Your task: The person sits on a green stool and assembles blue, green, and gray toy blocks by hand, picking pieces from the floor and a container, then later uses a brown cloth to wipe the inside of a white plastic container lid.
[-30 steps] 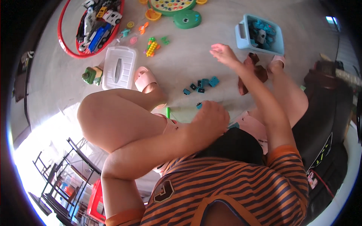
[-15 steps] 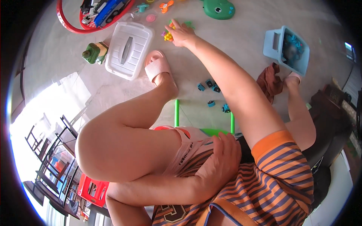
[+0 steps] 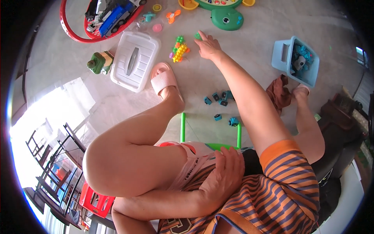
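My right hand (image 3: pixel 209 47) reaches out over the floor, fingers apart, beside a small green piece (image 3: pixel 197 36). The fingertips are at its edge; whether they touch it I cannot tell. Left of that hand lies a knobbly yellow toy piece (image 3: pixel 179 53), against a similar green knobbly piece (image 3: pixel 179 40) with orange and purple bits. My left hand (image 3: pixel 226 177) lies flat against my lap, fingers stretched out and holding nothing. Several small blue-and-black toy pieces (image 3: pixel 216 96) are scattered on the floor below my right forearm.
A white lidded box (image 3: pixel 134 74) and a green toy (image 3: pixel 100 62) stand left of my pink sandal. A red-rimmed container (image 3: pixel 83 36) holds toy vehicles. Farther off lies a green animal-shaped toy (image 3: pixel 227 19). At right are a blue bin (image 3: pixel 283 56) and a brown cloth (image 3: pixel 278 93).
My right hand has moved off the yellow knobbly toy, rightward to the small green piece. The view has shifted, showing more of the far green toy. My left hand stays on my lap.
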A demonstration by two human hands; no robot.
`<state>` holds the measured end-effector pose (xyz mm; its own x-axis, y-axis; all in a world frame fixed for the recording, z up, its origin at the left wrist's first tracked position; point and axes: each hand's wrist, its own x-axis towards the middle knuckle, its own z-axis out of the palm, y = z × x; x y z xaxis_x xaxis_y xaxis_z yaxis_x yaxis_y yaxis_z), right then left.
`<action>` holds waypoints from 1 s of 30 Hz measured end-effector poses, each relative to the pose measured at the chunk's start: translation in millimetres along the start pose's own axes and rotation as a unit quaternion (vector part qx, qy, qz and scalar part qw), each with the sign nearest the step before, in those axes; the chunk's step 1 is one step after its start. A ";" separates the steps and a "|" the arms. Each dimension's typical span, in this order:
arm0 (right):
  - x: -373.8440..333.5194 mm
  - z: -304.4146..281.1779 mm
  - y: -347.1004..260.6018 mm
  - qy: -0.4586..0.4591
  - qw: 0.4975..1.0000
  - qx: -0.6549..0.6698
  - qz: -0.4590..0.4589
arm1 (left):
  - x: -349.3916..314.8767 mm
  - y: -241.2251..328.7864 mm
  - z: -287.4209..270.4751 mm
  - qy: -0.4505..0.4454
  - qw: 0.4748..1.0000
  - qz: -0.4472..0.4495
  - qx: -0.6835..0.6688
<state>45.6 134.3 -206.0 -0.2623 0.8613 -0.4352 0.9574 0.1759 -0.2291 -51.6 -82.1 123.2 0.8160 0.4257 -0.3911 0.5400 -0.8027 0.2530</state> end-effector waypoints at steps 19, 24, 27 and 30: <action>-130.3 -37.4 87.2 0.136 0.584 0.787 0.148 | -5.5 18.0 19.3 0.049 0.997 0.057 -0.021; -168.7 -83.3 109.4 0.177 0.595 0.775 0.114 | 7.8 8.6 10.7 0.013 0.996 0.084 -0.017; -194.7 -94.2 138.0 0.221 0.616 0.743 0.141 | 23.8 1.9 24.7 0.080 0.995 0.048 0.036; -212.0 -103.5 149.7 0.266 0.618 0.723 0.156 | 32.7 -7.6 30.2 0.066 0.997 0.029 0.024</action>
<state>257.1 27.4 -57.9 0.3532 0.8484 -0.3942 -0.2598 -0.3158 -0.9126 -35.3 -74.7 81.7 0.8676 0.4260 -0.2563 0.4827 -0.8453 0.2290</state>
